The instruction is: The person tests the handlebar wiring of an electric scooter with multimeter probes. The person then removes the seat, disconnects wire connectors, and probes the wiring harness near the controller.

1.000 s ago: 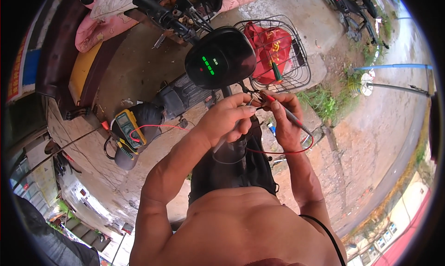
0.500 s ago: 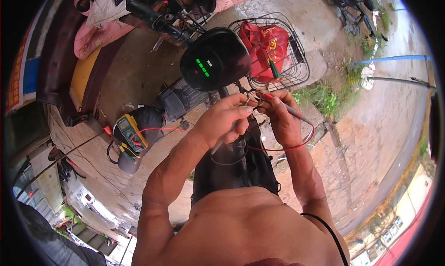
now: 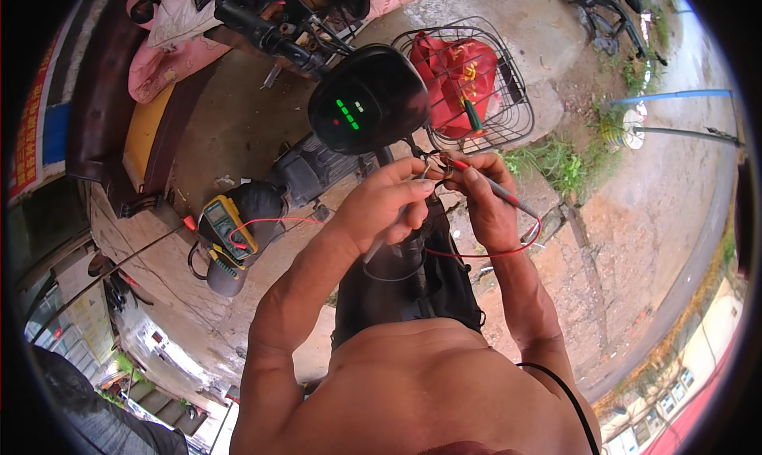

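My left hand [image 3: 393, 205] pinches a grey test probe [image 3: 375, 245] with a dark lead. My right hand [image 3: 486, 197] grips a red-and-grey test probe [image 3: 506, 195] with a red lead. Both hands meet at a small bunch of wires [image 3: 436, 165] below a black display unit [image 3: 367, 98] with lit green bars; the probe tips are too small to make out. A yellow multimeter [image 3: 225, 225] rests on the black seat [image 3: 266, 205] at the left, a red lead running from it.
A wire basket [image 3: 508, 98] holds a red bag [image 3: 452, 66] and a green-handled tool [image 3: 472, 115]. Black handlebar parts [image 3: 278, 38] and pink quilted covers [image 3: 167, 70] are at the top. A bicycle [image 3: 603, 23] stands top right, near a bucket [image 3: 631, 126] and weeds.
The whole view has shifted slightly, with the display and basket a little further left than a second ago. Both hands stay at the wires with the probes, with only small finger movements.
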The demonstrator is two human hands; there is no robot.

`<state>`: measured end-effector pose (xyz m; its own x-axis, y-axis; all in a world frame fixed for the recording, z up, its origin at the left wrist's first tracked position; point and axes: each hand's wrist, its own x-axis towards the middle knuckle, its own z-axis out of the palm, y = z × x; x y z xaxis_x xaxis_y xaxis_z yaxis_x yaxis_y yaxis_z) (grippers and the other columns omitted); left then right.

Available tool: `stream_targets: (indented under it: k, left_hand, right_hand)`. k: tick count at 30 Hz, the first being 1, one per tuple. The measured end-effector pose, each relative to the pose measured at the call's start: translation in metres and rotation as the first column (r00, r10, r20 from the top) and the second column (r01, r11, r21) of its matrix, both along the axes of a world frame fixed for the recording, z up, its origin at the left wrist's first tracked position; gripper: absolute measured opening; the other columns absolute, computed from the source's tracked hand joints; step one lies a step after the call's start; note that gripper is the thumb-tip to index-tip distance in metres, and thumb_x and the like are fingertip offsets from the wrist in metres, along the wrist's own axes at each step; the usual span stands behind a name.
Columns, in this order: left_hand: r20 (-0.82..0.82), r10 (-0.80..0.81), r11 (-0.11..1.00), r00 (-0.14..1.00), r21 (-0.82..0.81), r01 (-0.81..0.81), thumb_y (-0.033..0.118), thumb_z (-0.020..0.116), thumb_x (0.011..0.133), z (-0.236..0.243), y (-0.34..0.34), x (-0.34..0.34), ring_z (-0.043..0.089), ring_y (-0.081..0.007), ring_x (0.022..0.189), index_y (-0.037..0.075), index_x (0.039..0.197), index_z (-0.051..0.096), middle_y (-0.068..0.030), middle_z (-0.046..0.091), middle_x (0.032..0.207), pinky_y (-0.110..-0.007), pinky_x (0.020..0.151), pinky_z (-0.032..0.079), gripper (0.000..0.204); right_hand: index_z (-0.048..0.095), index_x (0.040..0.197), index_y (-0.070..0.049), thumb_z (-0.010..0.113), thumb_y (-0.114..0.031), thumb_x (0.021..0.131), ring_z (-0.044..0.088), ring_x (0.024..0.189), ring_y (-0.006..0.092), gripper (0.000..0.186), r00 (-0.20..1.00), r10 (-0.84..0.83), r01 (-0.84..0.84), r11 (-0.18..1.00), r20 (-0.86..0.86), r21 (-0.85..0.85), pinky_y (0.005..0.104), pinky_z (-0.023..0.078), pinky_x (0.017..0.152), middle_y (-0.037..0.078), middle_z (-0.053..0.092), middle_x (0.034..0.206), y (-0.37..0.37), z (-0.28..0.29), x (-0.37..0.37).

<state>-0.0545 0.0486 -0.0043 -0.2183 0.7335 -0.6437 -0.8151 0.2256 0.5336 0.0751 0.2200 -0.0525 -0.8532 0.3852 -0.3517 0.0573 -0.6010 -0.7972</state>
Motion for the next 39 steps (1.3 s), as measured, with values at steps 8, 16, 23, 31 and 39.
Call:
stream_targets:
  k: [8, 16, 23, 31, 39]
  left_hand:
    - [0.008, -0.007, 1.000, 1.000, -0.009, 0.007, 0.018, 0.056, 0.104, -0.0003, 0.0000, -0.0004, 0.044, -0.0088, 0.038, 0.003, 0.127, 0.058, -0.0059, 0.059, 0.064, -0.022, 0.036, 0.036, 0.028]
    - [-0.005, -0.021, 1.000, 1.000, -0.021, 0.021, 0.018, 0.055, 0.104, 0.0024, 0.0011, -0.0017, 0.045, -0.0083, 0.038, 0.002, 0.129, 0.059, -0.0056, 0.060, 0.065, -0.022, 0.036, 0.038, 0.031]
    - [0.028, -0.012, 0.999, 1.000, 0.030, 0.011, 0.018, 0.055, 0.104, 0.0006, -0.0025, -0.0031, 0.044, -0.0086, 0.038, 0.001, 0.133, 0.058, -0.0061, 0.060, 0.065, -0.022, 0.036, 0.037, 0.034]
    - [0.027, -0.025, 0.998, 0.999, 0.064, 0.023, 0.018, 0.055, 0.104, -0.0002, -0.0032, -0.0037, 0.045, -0.0082, 0.038, 0.001, 0.135, 0.056, -0.0060, 0.060, 0.065, -0.021, 0.036, 0.037, 0.036]
    - [0.008, -0.039, 0.999, 0.999, 0.015, 0.039, 0.016, 0.059, 0.102, -0.0002, -0.0013, -0.0018, 0.046, -0.0071, 0.039, 0.000, 0.137, 0.055, -0.0050, 0.060, 0.066, -0.021, 0.037, 0.038, 0.038]
  right_hand:
    - [0.057, 0.116, -0.001, 0.066, -0.012, 0.102, 0.070, 0.114, 0.0245, 0.020, 1.000, -0.005, 0.004, 0.998, 0.004, 0.060, 0.0346, 0.058, 0.094, 0.021, 0.069, 0.130, -0.0008, -0.0002, 0.0006]
    - [0.057, 0.116, 0.000, 0.066, -0.012, 0.102, 0.070, 0.113, 0.0232, 0.020, 1.000, -0.016, 0.014, 0.995, 0.017, 0.094, 0.0347, 0.058, 0.094, 0.020, 0.070, 0.129, -0.0006, 0.0016, -0.0001]
    - [0.057, 0.116, 0.000, 0.067, -0.013, 0.102, 0.070, 0.114, 0.0234, 0.021, 1.000, -0.005, 0.004, 0.996, 0.012, 0.084, 0.0343, 0.058, 0.094, 0.021, 0.070, 0.129, 0.0015, -0.0002, -0.0009]
    - [0.057, 0.115, 0.000, 0.067, -0.013, 0.102, 0.070, 0.112, 0.0231, 0.021, 1.000, -0.018, 0.018, 0.997, 0.000, 0.081, 0.0343, 0.058, 0.093, 0.022, 0.070, 0.128, 0.0012, -0.0019, -0.0010]
    - [0.057, 0.115, 0.000, 0.067, -0.013, 0.102, 0.070, 0.111, 0.0223, 0.021, 1.000, -0.008, 0.008, 0.995, -0.001, 0.097, 0.0341, 0.058, 0.093, 0.021, 0.070, 0.127, 0.0028, -0.0035, -0.0002]
